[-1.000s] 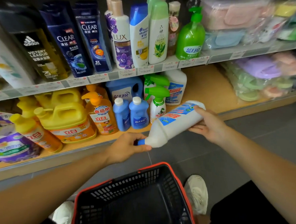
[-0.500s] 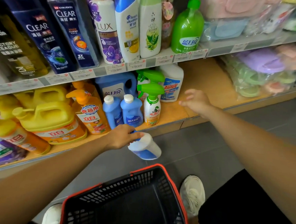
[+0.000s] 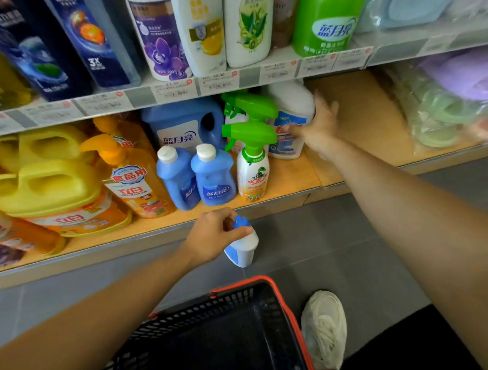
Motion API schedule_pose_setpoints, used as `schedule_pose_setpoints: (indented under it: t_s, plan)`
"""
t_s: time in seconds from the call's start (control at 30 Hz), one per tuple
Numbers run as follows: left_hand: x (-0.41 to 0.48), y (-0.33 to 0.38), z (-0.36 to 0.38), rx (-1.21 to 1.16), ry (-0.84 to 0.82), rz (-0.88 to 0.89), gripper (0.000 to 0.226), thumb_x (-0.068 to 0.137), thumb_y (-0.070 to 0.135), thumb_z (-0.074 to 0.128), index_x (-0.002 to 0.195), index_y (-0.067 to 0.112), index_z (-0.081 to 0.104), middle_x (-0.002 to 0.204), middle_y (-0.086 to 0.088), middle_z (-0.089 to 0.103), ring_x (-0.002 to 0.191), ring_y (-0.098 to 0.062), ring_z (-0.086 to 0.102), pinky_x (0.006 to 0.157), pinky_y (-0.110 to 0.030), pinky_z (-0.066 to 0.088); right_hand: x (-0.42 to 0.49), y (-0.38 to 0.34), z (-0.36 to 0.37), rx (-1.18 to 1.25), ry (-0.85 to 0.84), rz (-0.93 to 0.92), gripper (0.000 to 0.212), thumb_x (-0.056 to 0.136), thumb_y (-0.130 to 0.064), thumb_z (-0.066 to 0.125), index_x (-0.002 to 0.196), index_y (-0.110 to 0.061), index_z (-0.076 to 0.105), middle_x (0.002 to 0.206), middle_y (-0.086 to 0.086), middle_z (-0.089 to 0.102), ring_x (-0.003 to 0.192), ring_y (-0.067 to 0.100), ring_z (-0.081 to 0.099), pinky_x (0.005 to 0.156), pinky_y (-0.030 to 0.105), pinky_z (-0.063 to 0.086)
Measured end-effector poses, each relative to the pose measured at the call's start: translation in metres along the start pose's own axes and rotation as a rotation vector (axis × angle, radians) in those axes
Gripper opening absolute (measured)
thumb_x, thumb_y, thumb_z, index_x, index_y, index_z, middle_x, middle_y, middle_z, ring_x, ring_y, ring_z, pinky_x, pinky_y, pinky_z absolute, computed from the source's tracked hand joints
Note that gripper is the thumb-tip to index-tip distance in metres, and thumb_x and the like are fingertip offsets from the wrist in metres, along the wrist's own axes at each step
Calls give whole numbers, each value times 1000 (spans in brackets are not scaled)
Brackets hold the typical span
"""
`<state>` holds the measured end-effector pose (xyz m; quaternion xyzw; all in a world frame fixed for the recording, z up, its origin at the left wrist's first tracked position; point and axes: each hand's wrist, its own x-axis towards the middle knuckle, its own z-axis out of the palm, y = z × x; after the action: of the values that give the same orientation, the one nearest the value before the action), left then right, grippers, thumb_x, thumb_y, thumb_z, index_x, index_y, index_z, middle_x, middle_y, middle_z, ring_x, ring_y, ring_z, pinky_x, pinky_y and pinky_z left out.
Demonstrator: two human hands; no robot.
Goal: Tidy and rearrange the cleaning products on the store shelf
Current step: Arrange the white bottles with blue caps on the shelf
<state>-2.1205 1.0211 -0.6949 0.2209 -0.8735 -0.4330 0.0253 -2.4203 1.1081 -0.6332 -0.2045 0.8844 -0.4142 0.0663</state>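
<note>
I have the left grip curled round the neck of a white bottle, thumb and fingers pinching just under its blue cap. The bottle hangs base-down in front of the lower shelf, below its front edge, over the floor and just above the far rim of the basket. The right grip is spread, fingers loose and blurred, at the right side of a matching bottle that stands toward the back of the shelf, behind the green spray bottles. Whether my fingers touch it or sit just beside it I cannot tell through the blur.

I judge this to be the placing step: one bottle in hand needing a spot, the free grip marking that spot next to its twin. Plain wood shows to the right of the matching bottle, so that looks like the place. The next move calls for lifting the held bottle over the front edge, clear of the spray triggers and the small blue bottles, and setting it upright beside its twin, label outward. A neck hold lets the body swing, so I would go slowly and steady it with the right grip before letting go
</note>
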Motion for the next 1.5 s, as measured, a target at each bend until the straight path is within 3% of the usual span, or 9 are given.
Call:
schedule_pose_setpoints:
  t_s: [0.2,0.33,0.57,0.77,0.93,1.1,1.23,1.33,1.5]
  plan:
    - [-7,0,-8,-27,-79,-66,17,87,36,77,91,22,68,82,3,66,74,-10,57,70,-31,49,-3,-4,-2,-52,47,3,85,58,-35,93,124,-14,43,117,2,53,97,20,51,73,33,41]
    - [-11,11,-27,72,-145,-76,23,91,30,74,111,19,71,92,6,69,83,-9,63,84,-35,55,-22,-2,-21,-170,19,14,70,59,-33,91,115,-15,52,116,6,65,99,27,61,68,32,44]
    - [-21,57,-71,-15,-122,1,19,91,22,74,109,18,73,97,-2,74,92,-14,67,84,-19,52,-64,-14,-95,-201,-154,116,47,57,-23,95,91,-14,64,103,7,72,83,22,69,62,29,54]
    - [-41,103,-95,-167,-105,91,42,86,21,80,125,15,66,110,-4,73,104,-14,67,97,-29,53,-116,-64,-144,-157,-338,33,38,51,-23,96,76,-19,67,69,-11,72,65,7,70,44,22,49]
    - [-71,133,-104,-289,-173,190,87,81,25,83,153,25,34,140,4,58,127,-11,57,102,-30,51,-172,-109,-143,267,-601,-63,48,55,-9,94,97,-18,72,92,-2,78,85,14,74,59,27,56]
    - [-101,126,-119,-391,-96,266,50,81,23,84,123,19,58,112,5,76,97,-17,75,73,-27,62,-214,-116,-104,549,-750,-55,64,66,-10,84,126,-6,62,119,13,71,110,27,69,83,41,59]
    - [-122,93,-128,-131,23,181,64,69,54,86,122,28,59,109,10,75,94,-10,74,77,-42,63,-214,-123,-97,530,-552,-190,62,75,-10,82,132,-20,60,117,6,68,107,25,66,96,47,56]
    - [-126,81,-126,195,119,205,79,61,81,71,123,37,55,105,14,72,90,-8,69,75,-43,59,-215,-121,-93,471,-513,-305,51,79,-3,80,124,-20,64,108,12,69,95,45,66,84,53,59]
    - [-118,66,-132,383,151,267,82,59,87,57,124,38,48,101,8,70,87,-21,68,68,-43,55,-219,-123,-82,482,-547,-408,42,79,8,76,114,-12,67,118,15,68,107,24,66,95,51,55]
